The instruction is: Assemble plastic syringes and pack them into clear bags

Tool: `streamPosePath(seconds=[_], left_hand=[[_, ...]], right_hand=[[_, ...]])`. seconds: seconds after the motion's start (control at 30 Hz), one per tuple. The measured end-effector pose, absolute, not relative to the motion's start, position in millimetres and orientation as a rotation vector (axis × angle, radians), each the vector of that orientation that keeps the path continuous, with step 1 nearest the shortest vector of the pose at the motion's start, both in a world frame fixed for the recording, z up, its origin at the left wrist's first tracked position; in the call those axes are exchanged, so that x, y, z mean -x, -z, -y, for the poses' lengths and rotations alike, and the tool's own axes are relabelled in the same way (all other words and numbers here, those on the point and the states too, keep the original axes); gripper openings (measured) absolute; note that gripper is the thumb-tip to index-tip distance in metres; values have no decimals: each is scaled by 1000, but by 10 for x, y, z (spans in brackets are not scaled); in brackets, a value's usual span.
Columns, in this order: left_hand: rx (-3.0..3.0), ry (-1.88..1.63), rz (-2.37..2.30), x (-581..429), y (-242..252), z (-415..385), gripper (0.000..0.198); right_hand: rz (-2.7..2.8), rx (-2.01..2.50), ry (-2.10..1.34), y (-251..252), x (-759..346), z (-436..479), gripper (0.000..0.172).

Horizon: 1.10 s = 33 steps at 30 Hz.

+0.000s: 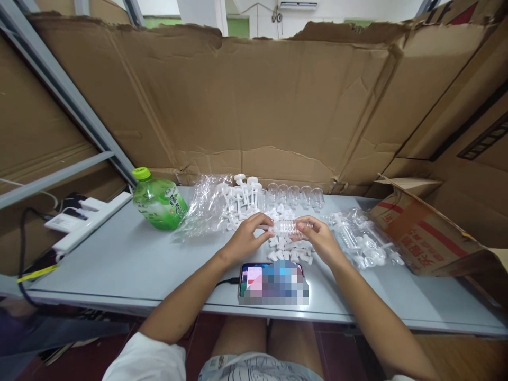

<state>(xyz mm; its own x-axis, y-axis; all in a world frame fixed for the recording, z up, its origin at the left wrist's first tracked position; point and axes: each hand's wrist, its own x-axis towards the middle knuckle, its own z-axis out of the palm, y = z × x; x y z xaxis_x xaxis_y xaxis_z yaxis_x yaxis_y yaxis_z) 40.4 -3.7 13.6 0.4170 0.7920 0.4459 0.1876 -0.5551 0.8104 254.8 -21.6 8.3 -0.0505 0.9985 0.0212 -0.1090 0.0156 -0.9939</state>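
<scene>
Green bottle [161, 203] standing at left; clear bag [204, 203] lying beside it, white plungers [246, 193] clustering next. Left hand [251, 235] reaching in, thumb and forefinger nearly closing, pinching white stem [263, 227] at tube's left end. Clear ribbed tube [288, 228] lying sideways between both hands' fingertips, hovering over small white pieces [289, 251]; phone [254, 280] resting nearer. Right hand [322, 241] curling thumb and fingers around tube's right end, gap barely tube-wide. Bagged parts [363, 241] lying farther right, beside cardboard box [424, 233].
</scene>
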Motion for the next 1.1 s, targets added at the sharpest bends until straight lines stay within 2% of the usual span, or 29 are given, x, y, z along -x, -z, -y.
streamPosePath(seconds=[0.17,0.33,0.57,0.8,0.93,1.1], left_hand=[[-1786,-1134,-835,-407,-95,13,27],[-1646,-927,-859,-406,-47,-22,25],[-1926,-1117,-838,-411,-93,21,15],[-1650,-1098,-827,-411,-53,-44,38],[-1526,-929,-827,-401,-45,-71,32],[-1634,-1072,-767,-407,-43,-51,25]], right_hand=[[1167,1068,-1264,-75,-2552,208,30],[1179,1086,-1262,-80,-2542,216,30],[1173,1047,-1269,-57,-2543,198,25],[1166,1042,-1261,-49,-2547,194,26],[1175,1061,-1245,-52,-2537,199,28],[1183,1052,-1230,-53,-2548,194,29]])
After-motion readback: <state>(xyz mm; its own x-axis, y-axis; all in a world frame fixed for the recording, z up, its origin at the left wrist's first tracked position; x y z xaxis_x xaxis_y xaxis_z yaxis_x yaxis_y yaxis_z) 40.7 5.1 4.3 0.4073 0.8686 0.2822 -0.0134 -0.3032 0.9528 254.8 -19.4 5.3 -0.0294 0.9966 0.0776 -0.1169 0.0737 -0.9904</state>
